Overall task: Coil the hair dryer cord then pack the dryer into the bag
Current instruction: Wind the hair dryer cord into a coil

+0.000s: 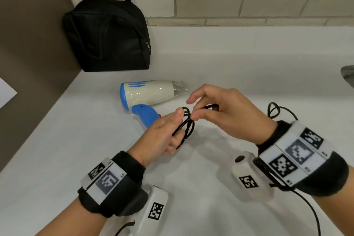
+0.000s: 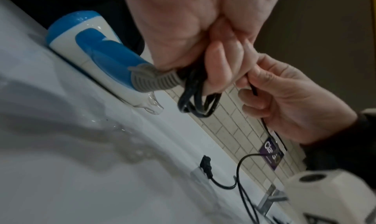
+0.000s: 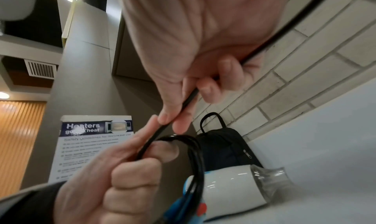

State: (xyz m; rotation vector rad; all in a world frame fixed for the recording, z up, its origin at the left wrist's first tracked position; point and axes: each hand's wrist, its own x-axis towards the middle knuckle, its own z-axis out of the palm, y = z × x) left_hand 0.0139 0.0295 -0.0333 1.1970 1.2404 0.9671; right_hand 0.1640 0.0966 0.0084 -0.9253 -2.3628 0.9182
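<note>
A white and blue hair dryer lies on its side on the white counter, nozzle to the right. Its black cord is gathered in several loops around the fingers of my left hand, which grips the bundle just in front of the dryer's handle. My right hand pinches the free length of cord between thumb and fingers, right beside the loops. The rest of the cord trails to the right, its plug on the counter. A black zipped bag stands against the tiled wall, back left.
A metal tap shows at the right edge. A printed notice stands on the brown wall to the left of the bag. The counter's left end meets that brown wall.
</note>
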